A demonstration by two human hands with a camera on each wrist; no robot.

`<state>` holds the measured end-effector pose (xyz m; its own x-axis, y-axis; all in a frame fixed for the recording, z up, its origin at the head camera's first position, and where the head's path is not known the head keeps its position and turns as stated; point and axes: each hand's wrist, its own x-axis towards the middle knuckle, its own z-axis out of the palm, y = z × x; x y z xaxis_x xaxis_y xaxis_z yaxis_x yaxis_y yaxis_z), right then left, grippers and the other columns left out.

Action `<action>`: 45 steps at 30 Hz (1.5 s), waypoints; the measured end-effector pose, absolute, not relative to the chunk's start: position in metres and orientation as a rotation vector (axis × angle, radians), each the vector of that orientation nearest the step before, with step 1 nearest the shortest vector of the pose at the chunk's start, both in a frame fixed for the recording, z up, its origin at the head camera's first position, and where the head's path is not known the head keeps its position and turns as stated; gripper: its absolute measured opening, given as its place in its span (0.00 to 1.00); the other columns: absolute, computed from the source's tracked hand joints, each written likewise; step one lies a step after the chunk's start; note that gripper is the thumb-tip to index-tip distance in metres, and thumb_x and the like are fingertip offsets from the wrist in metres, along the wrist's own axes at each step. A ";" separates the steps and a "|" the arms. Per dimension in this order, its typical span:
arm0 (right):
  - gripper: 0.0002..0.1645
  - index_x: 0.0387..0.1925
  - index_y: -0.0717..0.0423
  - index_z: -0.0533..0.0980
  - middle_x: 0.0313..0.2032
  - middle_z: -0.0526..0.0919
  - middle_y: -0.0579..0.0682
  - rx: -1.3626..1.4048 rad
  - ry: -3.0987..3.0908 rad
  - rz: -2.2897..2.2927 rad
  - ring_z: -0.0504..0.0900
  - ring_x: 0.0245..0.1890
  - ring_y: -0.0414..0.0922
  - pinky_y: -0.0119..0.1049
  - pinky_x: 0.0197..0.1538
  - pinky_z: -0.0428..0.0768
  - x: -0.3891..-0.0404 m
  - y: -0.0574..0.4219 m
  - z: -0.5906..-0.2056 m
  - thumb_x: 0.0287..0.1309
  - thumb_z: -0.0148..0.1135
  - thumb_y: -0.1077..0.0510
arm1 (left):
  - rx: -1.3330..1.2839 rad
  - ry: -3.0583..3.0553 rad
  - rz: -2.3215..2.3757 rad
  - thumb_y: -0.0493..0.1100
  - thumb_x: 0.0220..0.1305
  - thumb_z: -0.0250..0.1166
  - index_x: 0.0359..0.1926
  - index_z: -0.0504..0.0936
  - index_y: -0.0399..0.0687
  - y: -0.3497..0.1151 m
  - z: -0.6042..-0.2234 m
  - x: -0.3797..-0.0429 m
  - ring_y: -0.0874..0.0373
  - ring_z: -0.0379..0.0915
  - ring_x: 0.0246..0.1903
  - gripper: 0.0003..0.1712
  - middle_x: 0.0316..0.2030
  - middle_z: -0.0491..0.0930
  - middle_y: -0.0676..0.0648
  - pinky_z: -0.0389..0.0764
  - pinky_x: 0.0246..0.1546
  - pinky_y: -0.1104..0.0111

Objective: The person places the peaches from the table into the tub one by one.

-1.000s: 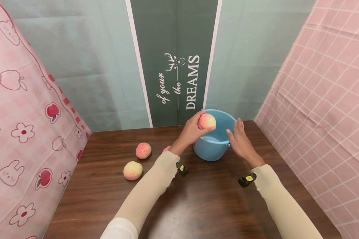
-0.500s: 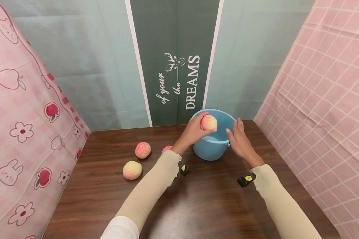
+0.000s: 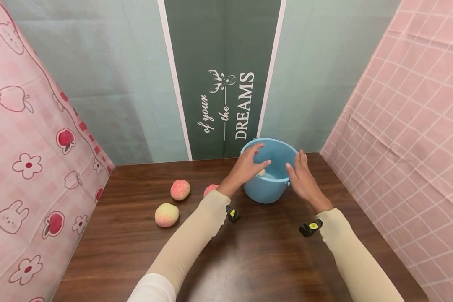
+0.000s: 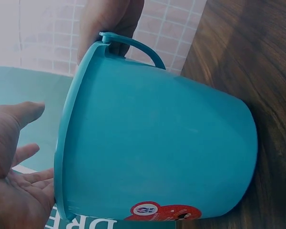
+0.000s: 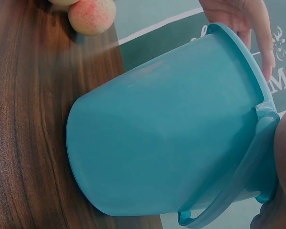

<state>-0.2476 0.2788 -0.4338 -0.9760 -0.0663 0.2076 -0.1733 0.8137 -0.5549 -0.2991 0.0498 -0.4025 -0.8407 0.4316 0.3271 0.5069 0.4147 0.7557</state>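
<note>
A blue bucket point(image 3: 266, 191) stands upright at the back of the table, its handle hanging down in the right wrist view. Over its left rim, my left hand point(image 3: 247, 166) is spread with nothing between thumb and fingers. Just below that hand, a small part of a peach point(image 3: 261, 173) shows inside the bucket; the rest is hidden. My right hand point(image 3: 303, 178) rests against the bucket's right rim, fingers extended. To the left lie a pink peach point(image 3: 180, 190) and a yellowish peach point(image 3: 167, 215). Another pink peach point(image 3: 210, 189) is partly covered by my left forearm.
The brown wooden table point(image 3: 264, 256) meets a green cloth backdrop point(image 3: 222, 42) with white lettering behind the bucket. Pink patterned cloth point(image 3: 26, 167) hangs on the left, and pink checked cloth point(image 3: 411, 126) on the right.
My left hand has let go of the peach it held above the bucket, and its fingers have spread. The peach has dropped into the bucket. My right hand stays at the rim.
</note>
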 end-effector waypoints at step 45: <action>0.49 0.77 0.64 0.28 0.78 0.20 0.54 0.253 -2.817 0.903 0.26 0.78 0.58 0.69 0.72 0.43 -0.249 0.296 -0.442 0.78 0.29 0.34 | -0.703 -2.283 -1.612 0.48 0.67 0.70 0.71 0.70 0.55 -0.021 -0.438 -0.280 0.57 0.68 0.67 0.34 0.66 0.72 0.50 0.72 0.66 0.57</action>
